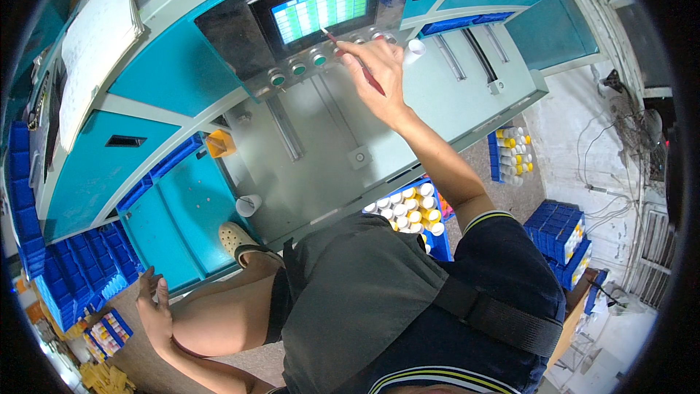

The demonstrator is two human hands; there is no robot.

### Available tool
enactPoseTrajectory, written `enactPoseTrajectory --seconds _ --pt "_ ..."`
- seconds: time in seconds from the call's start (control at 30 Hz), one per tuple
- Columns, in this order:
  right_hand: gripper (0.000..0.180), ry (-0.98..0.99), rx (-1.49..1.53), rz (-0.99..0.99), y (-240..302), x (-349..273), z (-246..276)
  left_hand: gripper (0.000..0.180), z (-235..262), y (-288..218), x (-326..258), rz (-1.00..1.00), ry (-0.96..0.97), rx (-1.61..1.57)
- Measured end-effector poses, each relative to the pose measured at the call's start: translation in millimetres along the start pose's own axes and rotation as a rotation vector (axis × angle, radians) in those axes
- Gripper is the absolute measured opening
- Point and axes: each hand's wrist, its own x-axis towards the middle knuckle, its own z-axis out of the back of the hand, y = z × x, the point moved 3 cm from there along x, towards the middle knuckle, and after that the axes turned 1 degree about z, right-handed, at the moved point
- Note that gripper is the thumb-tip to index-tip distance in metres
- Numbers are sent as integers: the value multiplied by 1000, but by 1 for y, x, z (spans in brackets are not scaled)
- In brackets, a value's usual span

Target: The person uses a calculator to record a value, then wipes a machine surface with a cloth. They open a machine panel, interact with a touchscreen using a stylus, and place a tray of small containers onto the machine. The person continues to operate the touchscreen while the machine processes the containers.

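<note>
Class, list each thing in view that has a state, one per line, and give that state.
Screen: lit, showing a coloured grid
Right hand: closed around red stylus
Red stylus: held, tip at the screen
Left hand: open, nothing visibly held
Blue crate: loaded with white and yellow containers
Teal door: shut
Clog: worn

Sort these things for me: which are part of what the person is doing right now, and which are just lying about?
In use:
- right hand, holding a dark red pen-like tool
- lit screen, with the tool's tip over it

Apparently just lying about:
- papers at upper left
- orange-yellow container
- white cup near the shoe
</note>
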Motion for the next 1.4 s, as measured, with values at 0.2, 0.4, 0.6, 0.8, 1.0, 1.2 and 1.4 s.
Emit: enactPoseTrajectory --seconds 0.2,0.4,0.6,0.8,1.0,1.2,1.4 --pt "22 41 35 20 5 -5 -4 63 0 1 -1 8 4 -5" --pt "24 49 71 42 8 -7 -5 63 0 2 0 34 14 -17" --pt "24 54 77 47 9 -6 -6 63 0 2 -1 30 19 -10" --pt "24 50 83 44 11 -6 -7 64 0 2 -1 35 25 -10" --pt "25 42 81 52 13 -5 -8 62 0 0 -2 9 10 -25" --pt "25 33 88 73 14 -4 -12 59 0 2 -3 44 25 -20" --pt "20 32 88 75 14 -4 -14 59 -1 1 -3 8 -4 -15"
